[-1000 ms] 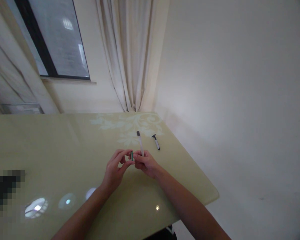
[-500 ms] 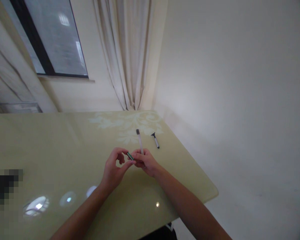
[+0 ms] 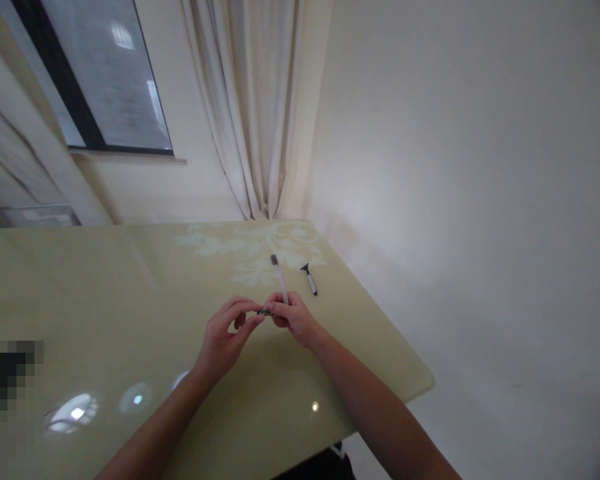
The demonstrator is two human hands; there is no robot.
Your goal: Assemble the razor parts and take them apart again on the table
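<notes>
My left hand [image 3: 225, 337] pinches a small dark green bar [image 3: 264, 312] between thumb and fingertips; it is too small to tell its exact kind. My right hand [image 3: 291, 317] is closed, its thumb and fingertips meeting the right end of that bar. A toothbrush [image 3: 281, 277] with a pale handle and dark bristles sticks up out of the right hand, its handle crossing the fingers and its lower end hidden. Just beyond the right hand, a razor [image 3: 310, 280] with a grey and black handle lies on the table, its head pointing away.
The pale green glossy table [image 3: 130, 300] has a white floral pattern at its far corner. Its right edge runs beside a white wall [image 3: 455, 200]. Behind stand a beige curtain [image 3: 250, 113] and a window [image 3: 115, 73]. A blurred dark shape [image 3: 5, 377] is at the left.
The green bar has turned in my fingers and now shows a thinner edge. Both hands have shifted slightly, with the toothbrush moving a little along with the right one. The razor stays on the table.
</notes>
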